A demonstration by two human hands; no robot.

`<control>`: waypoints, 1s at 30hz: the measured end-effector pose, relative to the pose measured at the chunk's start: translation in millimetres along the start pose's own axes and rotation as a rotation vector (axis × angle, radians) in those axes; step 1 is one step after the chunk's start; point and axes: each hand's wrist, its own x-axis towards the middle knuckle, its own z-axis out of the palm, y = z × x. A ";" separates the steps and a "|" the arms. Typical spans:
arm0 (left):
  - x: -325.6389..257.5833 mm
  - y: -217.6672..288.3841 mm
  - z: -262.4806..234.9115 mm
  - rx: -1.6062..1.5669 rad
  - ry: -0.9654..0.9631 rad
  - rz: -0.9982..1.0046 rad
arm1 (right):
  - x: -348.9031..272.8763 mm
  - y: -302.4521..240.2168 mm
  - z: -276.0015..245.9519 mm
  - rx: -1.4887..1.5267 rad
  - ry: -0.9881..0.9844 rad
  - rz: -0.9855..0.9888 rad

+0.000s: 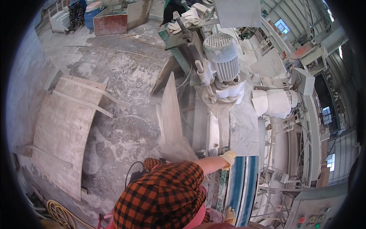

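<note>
My left hand (228,159), in a pale yellow glove, reaches out from a black-and-orange plaid sleeve. It is closed at the near left corner of a grey-white marble slab (244,133). The slab lies on a machine bed with blue strips (237,179) and runs under a motor-driven head (223,57). My right hand (230,216), gloved too, is low in the view beside the blue strips. Its fingers are too small and partly hidden to read. Pink cloth (197,218) shows below the plaid shirt.
Thin boards (171,110) lean at the machine's left side. A large sheet (63,133) with strips on it stands further left, above a coiled yellow hose (59,212). A control panel (314,212) with buttons is at lower right. Another person's gloves (187,19) show at the far end.
</note>
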 end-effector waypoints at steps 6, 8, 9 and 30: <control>4.6 3.1 -5.8 -0.017 -0.083 -0.006 | 2.4 4.2 -0.8 -0.028 0.003 -0.080; 5.5 5.1 -9.8 0.000 -0.155 -0.008 | 4.1 8.6 2.3 0.046 0.024 -0.105; 6.5 6.2 -11.6 -0.005 -0.175 -0.006 | 3.2 10.4 5.1 0.079 0.018 -0.100; 69.6 -15.5 -43.4 -0.119 0.278 0.019 | 19.4 26.7 22.0 0.079 0.092 -0.217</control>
